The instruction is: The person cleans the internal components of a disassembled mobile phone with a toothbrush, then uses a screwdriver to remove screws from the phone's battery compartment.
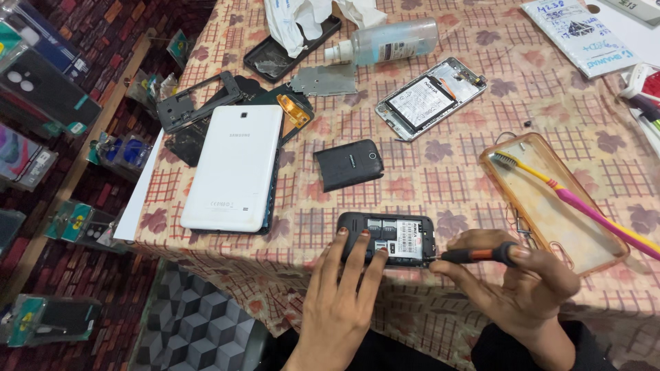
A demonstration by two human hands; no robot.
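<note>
I'm looking down at a table [481, 144] covered in a tan cloth with red checks and dark leaf motifs, with shelves of packaged phone cases off to the left.

At the near edge of the table lies a small black phone [386, 238], back cover off, its open compartment showing a white label and metal contacts. It sits flat, long side running left to right.

My left hand [340, 302] comes up from below, fingers stretched and slightly spread, the fingertips pressing on the phone's left half to pin it down. My right hand [522, 282] is curled closed around a screwdriver [474, 255] with a black and orange handle, held almost level, its tip touching the phone's right end.

Just beyond the phone rests its loose black back cover [348, 164]. To the left is a white tablet [234, 168], face down. To the right, a clear amber phone case [550, 199] holds a yellow and pink toothbrush [577, 203]. Farther back lies an opened phone [431, 97] with its battery showing, beside a clear bottle [388, 41] on its side.
</note>
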